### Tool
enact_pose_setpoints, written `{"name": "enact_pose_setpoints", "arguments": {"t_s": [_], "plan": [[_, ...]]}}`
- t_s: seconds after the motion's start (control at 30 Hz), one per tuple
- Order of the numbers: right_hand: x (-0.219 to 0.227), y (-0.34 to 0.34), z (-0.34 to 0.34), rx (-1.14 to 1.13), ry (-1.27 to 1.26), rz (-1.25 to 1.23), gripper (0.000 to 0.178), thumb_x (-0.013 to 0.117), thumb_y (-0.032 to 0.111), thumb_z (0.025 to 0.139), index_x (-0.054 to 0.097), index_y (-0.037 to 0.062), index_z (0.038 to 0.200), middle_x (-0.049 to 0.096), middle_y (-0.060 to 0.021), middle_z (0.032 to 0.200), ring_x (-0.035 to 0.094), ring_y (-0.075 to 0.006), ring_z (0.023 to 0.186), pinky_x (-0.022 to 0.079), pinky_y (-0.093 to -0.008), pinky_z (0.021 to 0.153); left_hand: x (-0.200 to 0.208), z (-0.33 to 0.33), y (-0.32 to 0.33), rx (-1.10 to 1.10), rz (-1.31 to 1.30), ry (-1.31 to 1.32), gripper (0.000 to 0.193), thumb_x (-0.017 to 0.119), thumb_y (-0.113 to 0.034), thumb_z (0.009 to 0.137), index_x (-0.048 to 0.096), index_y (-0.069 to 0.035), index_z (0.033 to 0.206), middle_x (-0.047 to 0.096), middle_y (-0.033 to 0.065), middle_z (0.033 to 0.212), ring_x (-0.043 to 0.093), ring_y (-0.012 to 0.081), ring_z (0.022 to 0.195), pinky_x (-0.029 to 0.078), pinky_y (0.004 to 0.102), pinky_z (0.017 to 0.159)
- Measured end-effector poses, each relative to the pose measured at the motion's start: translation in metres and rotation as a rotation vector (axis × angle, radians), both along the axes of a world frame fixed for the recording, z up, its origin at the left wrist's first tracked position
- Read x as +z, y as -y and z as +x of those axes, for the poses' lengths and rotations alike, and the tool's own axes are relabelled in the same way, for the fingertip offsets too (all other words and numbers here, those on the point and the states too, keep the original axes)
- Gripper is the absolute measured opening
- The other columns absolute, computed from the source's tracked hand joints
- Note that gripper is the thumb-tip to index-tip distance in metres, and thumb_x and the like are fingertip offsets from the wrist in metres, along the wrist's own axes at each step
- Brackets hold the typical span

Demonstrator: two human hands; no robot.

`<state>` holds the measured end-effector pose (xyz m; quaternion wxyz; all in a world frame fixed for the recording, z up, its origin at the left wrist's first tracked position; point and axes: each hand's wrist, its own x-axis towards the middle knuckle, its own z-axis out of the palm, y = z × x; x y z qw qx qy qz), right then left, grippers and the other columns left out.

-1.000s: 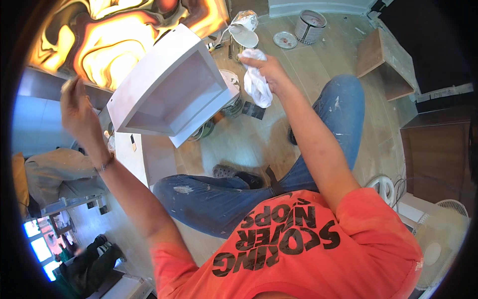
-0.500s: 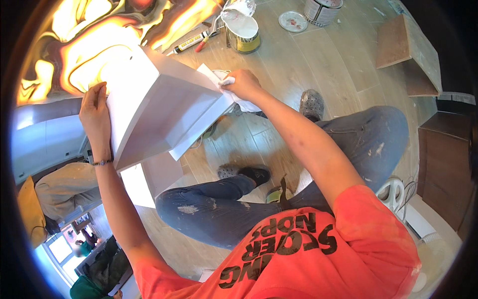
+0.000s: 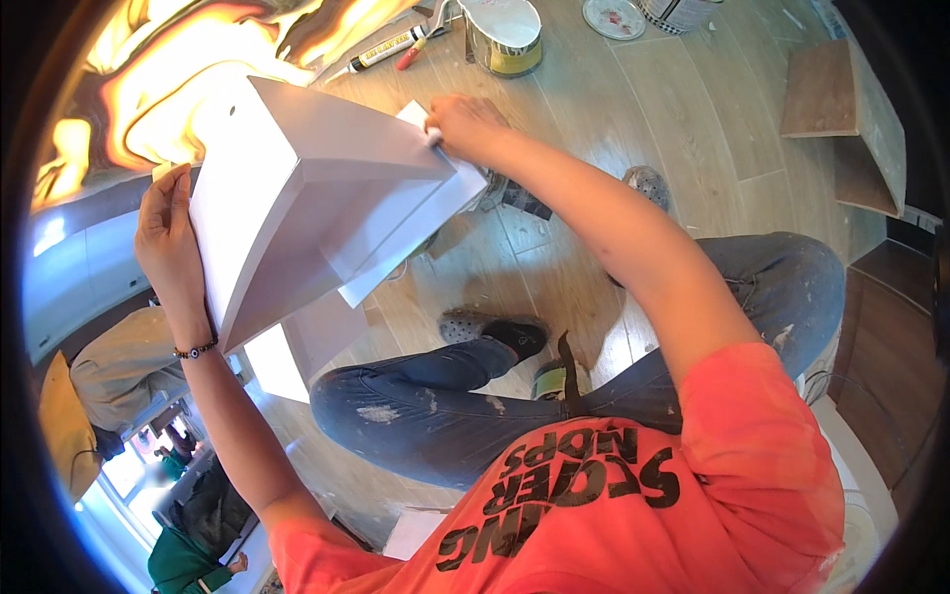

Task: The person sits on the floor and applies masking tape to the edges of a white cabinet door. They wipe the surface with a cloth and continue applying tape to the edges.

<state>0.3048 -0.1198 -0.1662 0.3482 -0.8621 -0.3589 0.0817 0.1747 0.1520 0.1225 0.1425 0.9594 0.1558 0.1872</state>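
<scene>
A white, angular box-like piece made of joined panels (image 3: 366, 223) tilts in front of me, its inner side facing me. My left hand (image 3: 168, 223), fingers closed together, grips its outer left edge. At the far right edge of the piece, my right hand (image 3: 470, 127) is bent over the panel. A bit of white cloth (image 3: 433, 138) shows at its fingertips; most of it is hidden by the hand. Beneath the piece, another white panel (image 3: 277, 358) stands near my knee.
An open paint can (image 3: 513, 54), a marker-like tube (image 3: 388, 48) and a red-handled tool (image 3: 409, 55) lie beyond the piece. A can lid (image 3: 614, 17) is farther right. Brown boards (image 3: 821, 94) stand at right. A person in green (image 3: 183, 559) is at lower left.
My right hand has slid a little up and left along the panel's edge, and less cloth shows. The white piece and my left hand have shifted slightly left.
</scene>
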Motion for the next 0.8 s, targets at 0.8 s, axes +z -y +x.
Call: {"name": "enact_pose_setpoints", "arguments": {"t_s": [0.8], "plan": [[0.011,0.033,-0.03,0.206,-0.047,-0.233,0.032,0.078,0.022,0.081,0.081,0.0217,0.112,0.078,-0.012,0.107,0.074,-0.0322,0.104,0.058,-0.046,0.086,-0.003,-0.003,-0.01,-0.014,-0.036,0.006,0.026,0.065,-0.021,0.104,0.075,-0.002,0.118,0.078,0.0118,0.105,0.07,0.0149,0.097,0.052,0.0295,0.087]]}}
